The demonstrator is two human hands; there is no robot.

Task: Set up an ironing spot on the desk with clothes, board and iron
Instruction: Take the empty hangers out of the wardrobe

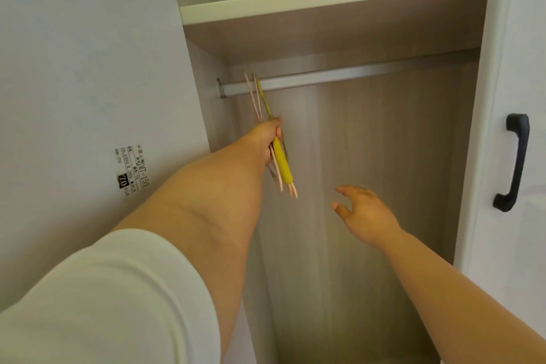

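The left hand (pixel 264 139) is closed around a small bundle of thin hangers (pixel 276 154), one yellow plastic and the others pale pink, and their hooks sit on the left end of the silver metal rail (pixel 339 75) inside the open wardrobe. The right hand (pixel 365 213) holds nothing; its fingers are spread and relaxed, well to the right of the bundle and lower. No clothes, no ironing board, no iron and no bench are visible here, so I judge the task is near its beginning and this step is only about the hangers. To do it well, the person should lift the bundle a little so all hooks come over the rail together, not pull it sideways. The free hand could support the lower ends, because such thin hangers tangle easily. The white wardrobe door with the black handle (pixel 512 162) stands close on the right
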